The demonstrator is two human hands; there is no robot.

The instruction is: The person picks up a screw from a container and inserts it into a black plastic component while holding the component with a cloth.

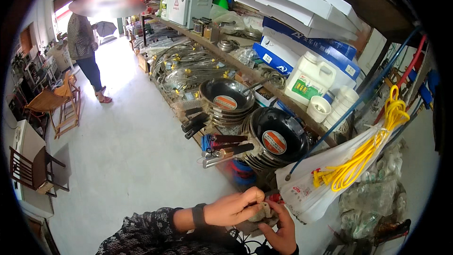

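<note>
My left hand point(234, 208), with a dark band on its wrist, is closed on a crumpled grey-green cloth point(264, 213) at the bottom middle. Its fingers pinch the upper part of that bundle. My right hand point(281, 229) grips the same cloth from the other side, thumb and forefinger bent around it. Whether anything is wrapped inside cannot be seen. Just beyond my fingers shows a small red item point(275, 197), partly hidden. Nearest to the hands is a white sack-like sheet point(302, 193) hanging from the shelf edge, and black cables point(245, 242) lie below.
Stacked black woks point(278, 132) and pans point(227, 95) fill the low shelf, handles jutting toward the aisle. Above stand a white jug point(309, 78), white cups point(342, 104) and boxes point(302, 7). A yellow cord point(373, 146) hangs right. Chairs point(35, 170) and a person point(82, 42) are left.
</note>
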